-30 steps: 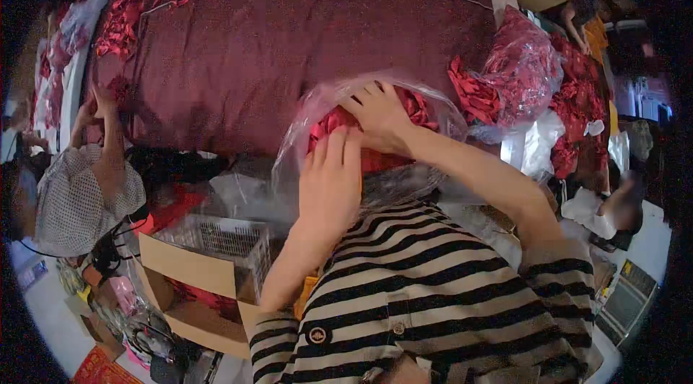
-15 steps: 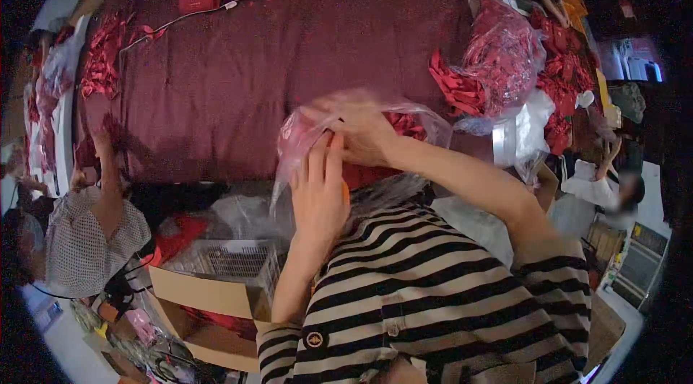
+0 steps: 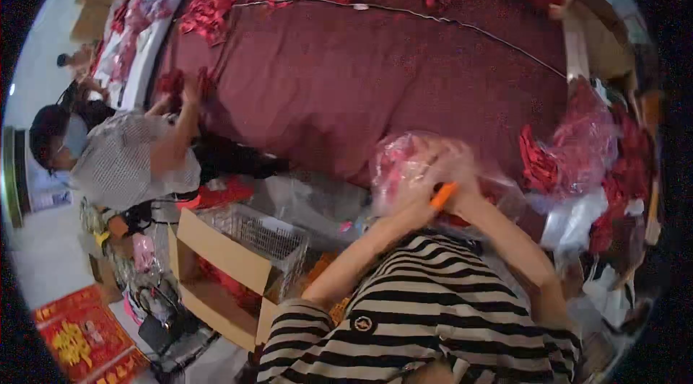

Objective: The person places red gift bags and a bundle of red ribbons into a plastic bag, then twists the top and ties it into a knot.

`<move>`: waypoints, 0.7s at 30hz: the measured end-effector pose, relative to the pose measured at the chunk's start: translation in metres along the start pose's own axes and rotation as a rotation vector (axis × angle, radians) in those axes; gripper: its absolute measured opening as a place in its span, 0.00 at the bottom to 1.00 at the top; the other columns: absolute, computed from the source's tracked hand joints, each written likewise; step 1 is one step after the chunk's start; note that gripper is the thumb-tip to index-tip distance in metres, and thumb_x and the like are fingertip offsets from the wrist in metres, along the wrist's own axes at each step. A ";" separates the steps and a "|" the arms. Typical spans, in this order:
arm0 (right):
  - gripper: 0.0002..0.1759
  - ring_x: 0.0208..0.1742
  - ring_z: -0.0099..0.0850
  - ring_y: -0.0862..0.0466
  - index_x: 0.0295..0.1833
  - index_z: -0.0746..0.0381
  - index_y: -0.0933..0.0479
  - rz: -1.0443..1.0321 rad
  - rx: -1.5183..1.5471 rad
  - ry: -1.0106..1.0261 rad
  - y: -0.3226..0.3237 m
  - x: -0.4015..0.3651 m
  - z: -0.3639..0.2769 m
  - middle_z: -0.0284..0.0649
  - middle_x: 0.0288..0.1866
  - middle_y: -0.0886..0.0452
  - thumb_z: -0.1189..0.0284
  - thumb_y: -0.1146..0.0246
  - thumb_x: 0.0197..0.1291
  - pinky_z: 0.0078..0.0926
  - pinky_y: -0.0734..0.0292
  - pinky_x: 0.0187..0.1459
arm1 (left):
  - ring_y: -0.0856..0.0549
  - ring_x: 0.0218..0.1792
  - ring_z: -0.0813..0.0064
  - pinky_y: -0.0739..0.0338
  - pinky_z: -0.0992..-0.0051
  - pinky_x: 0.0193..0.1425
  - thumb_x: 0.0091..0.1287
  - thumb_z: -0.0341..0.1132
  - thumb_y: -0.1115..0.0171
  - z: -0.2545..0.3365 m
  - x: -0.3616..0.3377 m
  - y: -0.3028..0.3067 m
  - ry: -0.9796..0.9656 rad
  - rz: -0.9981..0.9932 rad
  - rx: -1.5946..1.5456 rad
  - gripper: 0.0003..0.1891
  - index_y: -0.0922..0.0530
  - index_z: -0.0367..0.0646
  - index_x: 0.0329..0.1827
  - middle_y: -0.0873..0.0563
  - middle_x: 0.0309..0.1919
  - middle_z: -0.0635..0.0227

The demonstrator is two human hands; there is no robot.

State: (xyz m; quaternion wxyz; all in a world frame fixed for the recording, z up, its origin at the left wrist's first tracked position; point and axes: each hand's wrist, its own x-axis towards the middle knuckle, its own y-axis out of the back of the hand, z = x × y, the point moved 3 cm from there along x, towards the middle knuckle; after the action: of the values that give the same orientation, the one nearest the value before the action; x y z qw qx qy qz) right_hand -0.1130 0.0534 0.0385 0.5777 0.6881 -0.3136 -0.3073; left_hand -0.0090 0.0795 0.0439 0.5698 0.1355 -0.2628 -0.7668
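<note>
1. Clear plastic bag (image 3: 395, 164), stuffed with red pieces, now sits right of centre in the view. The head has swung left, while the bag stays at the near edge of the dark red cloth-covered worktop (image 3: 346, 88).
2. Left hand (image 3: 413, 205) no longer lies flat along the bag's side. It has drawn in beside the right hand (image 3: 456, 167), and both are blurred with motion against the plastic.
3. An orange stick-like thing (image 3: 444, 195) now shows between the hands; I cannot tell what it is.
4. Each grip is too smeared to read, so I cannot tell whether the fingers are apart or clamped on the plastic.
5. Judged from this, the bag is still being handled, not set down.
6. A co-worker (image 3: 123, 164) at the left has come into fuller view.
</note>
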 end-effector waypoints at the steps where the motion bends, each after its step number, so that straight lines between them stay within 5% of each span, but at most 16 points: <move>1: 0.30 0.63 0.37 0.29 0.68 0.53 0.38 -0.076 0.034 -0.058 0.009 0.006 0.000 0.38 0.64 0.29 0.57 0.50 0.60 0.44 0.39 0.65 | 0.38 0.69 0.52 0.50 0.55 0.74 0.67 0.47 0.45 -0.002 0.001 0.000 0.015 -0.043 0.025 0.27 0.34 0.48 0.68 0.33 0.68 0.57; 2: 0.36 0.62 0.38 0.28 0.74 0.52 0.43 -0.159 0.067 -0.117 0.007 0.007 0.000 0.38 0.64 0.28 0.59 0.48 0.58 0.41 0.38 0.64 | 0.38 0.70 0.53 0.50 0.55 0.74 0.68 0.49 0.46 -0.003 0.000 0.000 -0.008 -0.002 0.061 0.28 0.35 0.48 0.69 0.34 0.68 0.57; 4: 0.36 0.71 0.44 0.39 0.71 0.52 0.39 -0.079 0.176 -0.133 -0.019 -0.002 0.012 0.39 0.70 0.35 0.50 0.47 0.59 0.56 0.49 0.69 | 0.39 0.70 0.53 0.51 0.54 0.74 0.68 0.53 0.47 -0.007 -0.004 -0.010 0.014 0.025 0.081 0.32 0.38 0.47 0.71 0.35 0.69 0.55; 7: 0.35 0.71 0.46 0.39 0.71 0.55 0.38 -0.176 -0.022 -0.096 -0.122 -0.032 0.046 0.39 0.71 0.36 0.52 0.48 0.59 0.56 0.48 0.69 | 0.37 0.69 0.54 0.46 0.56 0.73 0.67 0.51 0.45 -0.011 0.000 -0.013 -0.037 0.009 0.047 0.34 0.40 0.46 0.72 0.35 0.69 0.55; 9: 0.36 0.71 0.44 0.40 0.70 0.55 0.38 -0.092 -0.192 -0.082 -0.121 -0.036 0.044 0.39 0.71 0.37 0.51 0.47 0.58 0.54 0.47 0.69 | 0.37 0.69 0.53 0.45 0.57 0.73 0.66 0.50 0.44 -0.009 0.004 -0.006 -0.035 0.010 0.023 0.33 0.39 0.45 0.71 0.35 0.68 0.55; 11: 0.20 0.57 0.37 0.25 0.55 0.56 0.26 0.017 -0.077 -0.013 -0.077 -0.023 0.038 0.39 0.55 0.23 0.64 0.45 0.57 0.42 0.33 0.60 | 0.37 0.69 0.53 0.43 0.58 0.72 0.66 0.49 0.44 -0.008 0.009 -0.006 -0.051 0.024 -0.006 0.32 0.38 0.45 0.71 0.34 0.68 0.55; 12: 0.20 0.57 0.37 0.25 0.55 0.56 0.26 0.014 -0.084 -0.006 -0.059 -0.016 0.035 0.39 0.55 0.23 0.64 0.45 0.57 0.42 0.33 0.60 | 0.37 0.69 0.53 0.43 0.58 0.72 0.66 0.47 0.44 -0.010 0.009 -0.007 -0.056 0.046 -0.031 0.31 0.37 0.45 0.70 0.34 0.68 0.55; 15: 0.20 0.56 0.38 0.24 0.55 0.57 0.26 0.194 0.220 -0.001 -0.011 -0.001 0.019 0.40 0.55 0.24 0.65 0.40 0.56 0.41 0.34 0.60 | 0.36 0.69 0.53 0.43 0.58 0.73 0.65 0.43 0.44 -0.010 0.005 0.007 -0.068 0.117 0.030 0.28 0.34 0.45 0.68 0.33 0.67 0.55; 17: 0.34 0.61 0.42 0.30 0.64 0.53 0.32 -0.011 1.116 -0.404 -0.060 -0.002 0.027 0.39 0.63 0.29 0.58 0.36 0.49 0.43 0.36 0.58 | 0.35 0.68 0.52 0.47 0.58 0.75 0.62 0.35 0.45 -0.009 0.005 0.018 -0.160 0.049 0.201 0.26 0.31 0.45 0.65 0.30 0.65 0.55; 18: 0.32 0.60 0.42 0.29 0.60 0.56 0.30 0.143 0.235 0.001 -0.019 -0.004 0.021 0.42 0.60 0.28 0.60 0.34 0.47 0.43 0.36 0.57 | 0.35 0.68 0.52 0.48 0.55 0.75 0.60 0.34 0.45 -0.009 0.008 0.022 -0.054 0.066 0.281 0.25 0.30 0.46 0.64 0.29 0.64 0.56; 20: 0.35 0.61 0.43 0.30 0.61 0.58 0.31 -0.076 0.232 -0.251 0.022 0.012 0.008 0.45 0.59 0.28 0.60 0.33 0.45 0.45 0.36 0.56 | 0.35 0.68 0.52 0.50 0.52 0.74 0.59 0.33 0.46 -0.005 0.013 0.021 0.029 0.028 0.295 0.25 0.29 0.46 0.63 0.28 0.64 0.57; 21: 0.38 0.61 0.44 0.31 0.63 0.60 0.33 -0.012 0.357 -0.216 0.033 0.024 0.006 0.47 0.60 0.29 0.59 0.33 0.43 0.47 0.36 0.57 | 0.33 0.67 0.56 0.49 0.50 0.73 0.60 0.33 0.47 -0.013 0.015 0.026 0.097 0.192 -0.164 0.26 0.31 0.46 0.65 0.29 0.65 0.59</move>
State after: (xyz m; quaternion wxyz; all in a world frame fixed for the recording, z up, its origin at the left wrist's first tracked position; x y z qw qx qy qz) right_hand -0.1054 0.0270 0.0692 0.4079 0.7445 -0.4189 -0.3224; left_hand 0.0135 0.0563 0.0487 0.6616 0.0997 -0.1832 -0.7202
